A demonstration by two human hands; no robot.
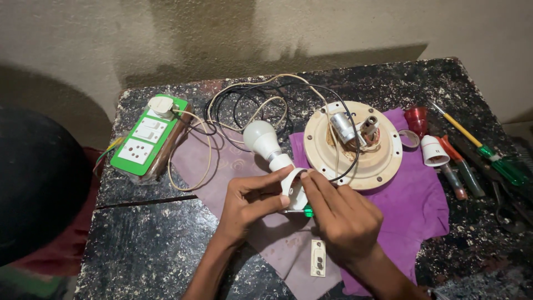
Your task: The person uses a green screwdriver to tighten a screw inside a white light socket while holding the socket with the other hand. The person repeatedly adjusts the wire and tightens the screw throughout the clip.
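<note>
Right hand [344, 214] pinching white holder [294, 186], left hand [250, 200] gripping it, frosted white bulb [262, 139] fitted, tilted up-left

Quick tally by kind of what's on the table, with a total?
Bulbs: 1
Bulb holders (in hand, loose white, red): 3
Screwdrivers (yellow-green, red, one in right hand): 3
Switchboards: 1
Round plates: 1
Small switches: 1
Purple cloths: 1
Total: 11

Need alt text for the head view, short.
Two hands, left hand and right hand, hold a white plastic bulb holder with a white LED bulb in it, over a purple cloth on a speckled black table. A round cream ceiling base lies behind.
</note>
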